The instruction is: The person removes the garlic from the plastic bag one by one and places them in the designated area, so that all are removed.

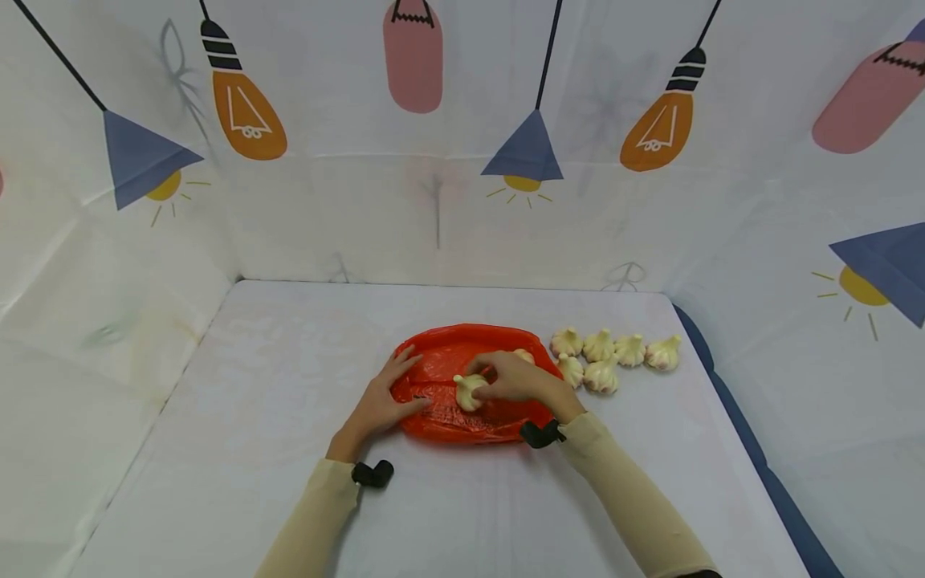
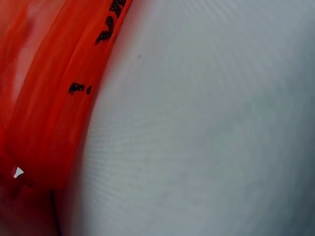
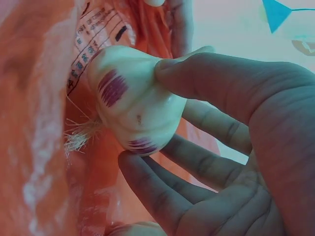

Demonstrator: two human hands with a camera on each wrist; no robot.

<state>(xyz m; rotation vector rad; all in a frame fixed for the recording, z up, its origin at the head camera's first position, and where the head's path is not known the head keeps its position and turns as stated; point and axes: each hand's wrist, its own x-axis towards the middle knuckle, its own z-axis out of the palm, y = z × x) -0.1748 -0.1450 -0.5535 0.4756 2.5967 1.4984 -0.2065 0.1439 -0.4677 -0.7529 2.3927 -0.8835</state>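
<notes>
In the head view a red plastic bag (image 1: pixel 441 341), spread in an oval with raised sides, lies on the table. My right hand (image 1: pixel 509 377) holds a garlic bulb (image 1: pixel 468 393) over its inside. The right wrist view shows thumb and fingertips pinching that bulb, its purple marks and root tuft in sight. Partly behind the same hand, another garlic bulb (image 1: pixel 524 355) shows inside the bag. My left hand (image 1: pixel 383 397) rests at the bag's left edge, fingers and thumb spread. Only the bag's printed edge (image 2: pixel 74 98) and the table appear in the left wrist view.
Several garlic bulbs (image 1: pixel 600 347) sit in two rows just right of the bag. The white table (image 1: pixel 289 337) meets patterned cloth walls at the back and sides. Dark blue edging (image 1: pixel 730 409) runs along the table's right side.
</notes>
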